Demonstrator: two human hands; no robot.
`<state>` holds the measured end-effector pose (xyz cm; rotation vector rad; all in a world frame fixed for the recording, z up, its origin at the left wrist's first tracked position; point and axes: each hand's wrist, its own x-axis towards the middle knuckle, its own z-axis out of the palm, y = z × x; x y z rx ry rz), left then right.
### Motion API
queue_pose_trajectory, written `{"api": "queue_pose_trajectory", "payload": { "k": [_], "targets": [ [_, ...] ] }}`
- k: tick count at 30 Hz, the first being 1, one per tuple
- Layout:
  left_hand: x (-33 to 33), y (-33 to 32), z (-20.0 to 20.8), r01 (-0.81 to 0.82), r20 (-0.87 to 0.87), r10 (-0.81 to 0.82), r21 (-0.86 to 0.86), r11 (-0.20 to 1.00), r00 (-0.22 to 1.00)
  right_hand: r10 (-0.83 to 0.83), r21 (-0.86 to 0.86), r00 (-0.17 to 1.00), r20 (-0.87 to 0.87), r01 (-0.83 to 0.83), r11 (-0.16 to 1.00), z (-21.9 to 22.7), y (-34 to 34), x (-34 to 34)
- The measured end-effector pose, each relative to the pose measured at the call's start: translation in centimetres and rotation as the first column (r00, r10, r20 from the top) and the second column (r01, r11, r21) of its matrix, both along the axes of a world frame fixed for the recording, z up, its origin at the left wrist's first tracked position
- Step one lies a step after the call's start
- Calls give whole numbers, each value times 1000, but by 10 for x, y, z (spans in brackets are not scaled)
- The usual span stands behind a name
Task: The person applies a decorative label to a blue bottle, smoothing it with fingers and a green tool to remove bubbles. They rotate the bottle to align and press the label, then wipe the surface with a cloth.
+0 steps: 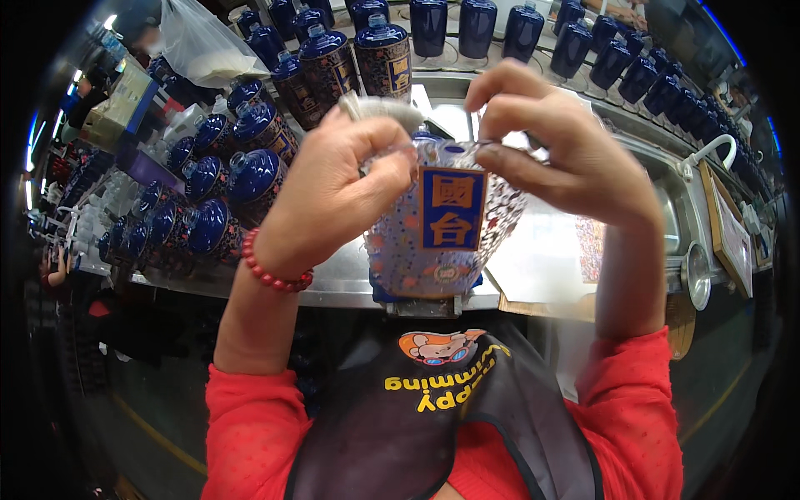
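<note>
A thin floral decal film (400, 242) with a blue and gold panel hangs in front of me, its lower part in front of a dark blue bottle (425, 133). Most of that bottle is hidden; its neck shows above the film and some blue below. My left hand (333, 179), a red bead bracelet at its wrist, is closed with thumb and finger on the film's upper left edge. A pale, folded piece (379, 108) sticks out behind its knuckles; I cannot tell what it is. My right hand (575, 154) pinches the upper right edge, its fingers bent and slightly blurred.
Decorated blue bottles (250, 175) crowd the left side, some tilted; others (383, 62) stand behind. Plain blue bottles (575, 46) line a conveyor at the back. Patterned sheets (587, 250) lie on the right, near a sink with a white faucet (717, 150) and a strainer (696, 275).
</note>
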<state>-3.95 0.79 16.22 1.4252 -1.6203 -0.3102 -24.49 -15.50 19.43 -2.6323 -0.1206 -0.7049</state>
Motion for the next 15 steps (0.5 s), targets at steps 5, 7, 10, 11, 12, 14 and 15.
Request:
{"api": "queue_pose_trajectory", "payload": {
  "k": [5, 7, 10, 11, 12, 14, 15],
  "targets": [
    [18, -27, -70, -1, -321, 50, 152, 988, 946, -172, 288, 968, -180, 220, 932, -83, -16, 29],
    [26, -27, -85, -49, -351, 100, 151, 987, 931, -197, 289, 963, -182, 244, 926, -103, -22, 34],
    [37, -24, -92, -24, -334, 115, 264, 964, 935, -218, 272, 960, -173, 259, 927, -115, -30, 37],
    [36, -27, -95, -91, -343, 157, 201, 975, 926, -217, 270, 962, -168, 257, 928, -116, -32, 38],
    [35, -28, -97, -149, -241, 191, 180, 972, 952, -199, 264, 972, -126, 227, 938, -117, -34, 40],
    [32, -30, -102, -264, -50, 272, 122, 957, 961, -198, 287, 970, -143, 232, 930, -118, -37, 43],
    [33, -30, -104, -257, -39, 265, 140, 956, 964, -193, 298, 971, -142, 228, 927, -119, -39, 45]
  ]
}}
